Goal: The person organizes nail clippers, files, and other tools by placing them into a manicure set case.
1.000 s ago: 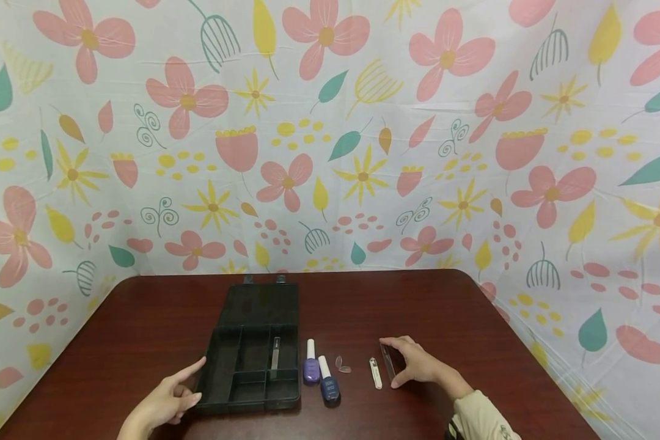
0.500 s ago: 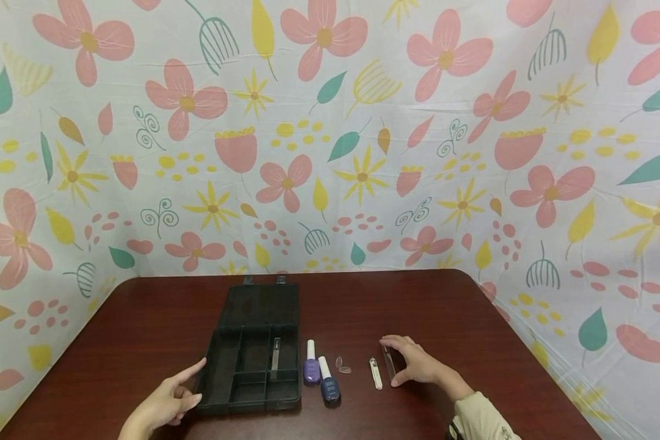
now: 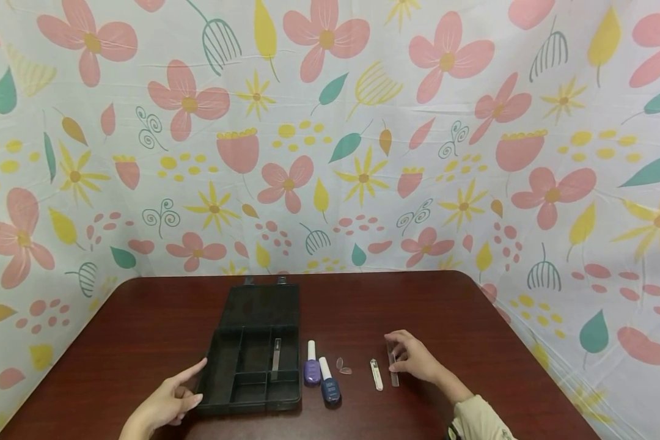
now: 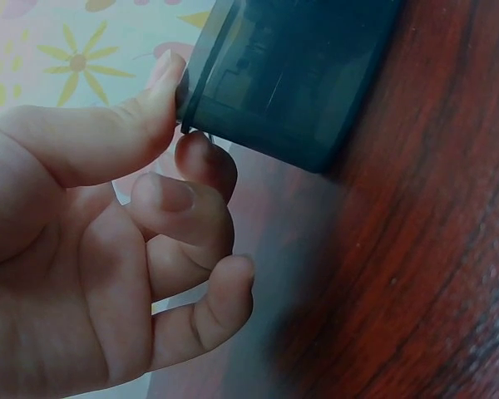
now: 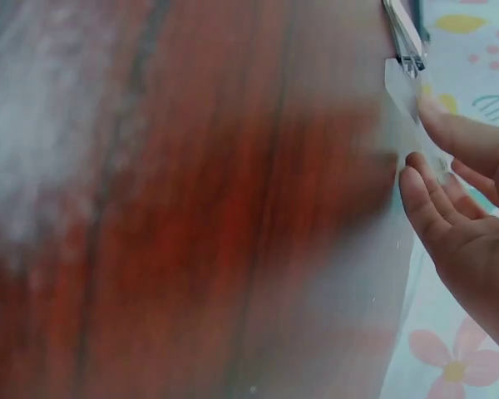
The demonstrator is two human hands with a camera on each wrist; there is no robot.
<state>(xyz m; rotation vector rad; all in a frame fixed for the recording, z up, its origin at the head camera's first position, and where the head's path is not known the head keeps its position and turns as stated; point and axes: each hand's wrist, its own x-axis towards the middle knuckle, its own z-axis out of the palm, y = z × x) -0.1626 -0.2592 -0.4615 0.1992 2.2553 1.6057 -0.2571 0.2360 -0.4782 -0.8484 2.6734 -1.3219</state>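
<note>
The surface [image 3: 429, 305] looks like varnished red-brown wood, dark-grained, with a pale glossy sheen at the right wrist view's upper left. Smooth black plastic forms the compartment box [image 3: 261, 305]. At lower centre of the head frame, the purple polish bottle [image 3: 311, 371] and navy polish bottle [image 3: 330, 390] look glossy, their caps smooth. The nail clipper [image 3: 376, 376] is shiny metal; the strip [image 3: 394, 380], smooth transparent plastic. Behind hangs matt, lightly creased cloth [image 3: 330, 153].

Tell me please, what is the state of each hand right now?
Left hand: open, touching the black box.
Right hand: closed, holding a clear strip.
</note>
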